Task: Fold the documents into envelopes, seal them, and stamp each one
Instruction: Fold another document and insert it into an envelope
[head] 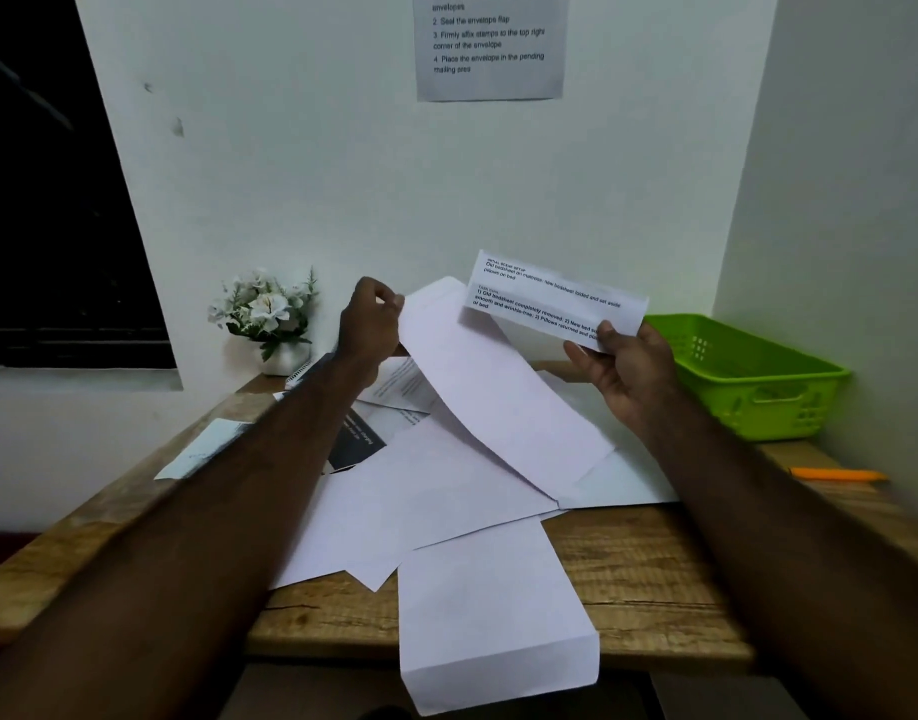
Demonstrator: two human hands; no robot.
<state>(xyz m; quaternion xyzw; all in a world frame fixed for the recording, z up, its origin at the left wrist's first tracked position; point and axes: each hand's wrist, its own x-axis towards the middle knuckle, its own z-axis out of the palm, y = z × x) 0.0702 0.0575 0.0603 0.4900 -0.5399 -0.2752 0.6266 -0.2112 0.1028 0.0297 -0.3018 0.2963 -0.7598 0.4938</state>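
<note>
My left hand (369, 319) pinches the top edge of a long white envelope (498, 392), which it holds lifted and slanting down toward the table. My right hand (623, 366) grips a folded printed document (550, 298) by its lower right corner, raised just right of the envelope's upper end. The document's left end overlaps the envelope's upper right edge. Several more white envelopes (446, 491) lie scattered on the wooden table (654, 574); one envelope (493, 615) hangs over the near edge.
A green plastic basket (758, 387) stands at the far right. An orange pen (836, 475) lies near the right edge. A small white flower pot (269, 319) is at the back left, with a dark booklet (355, 444) and printed sheets beneath the envelopes. An instruction sheet (490, 44) hangs on the wall.
</note>
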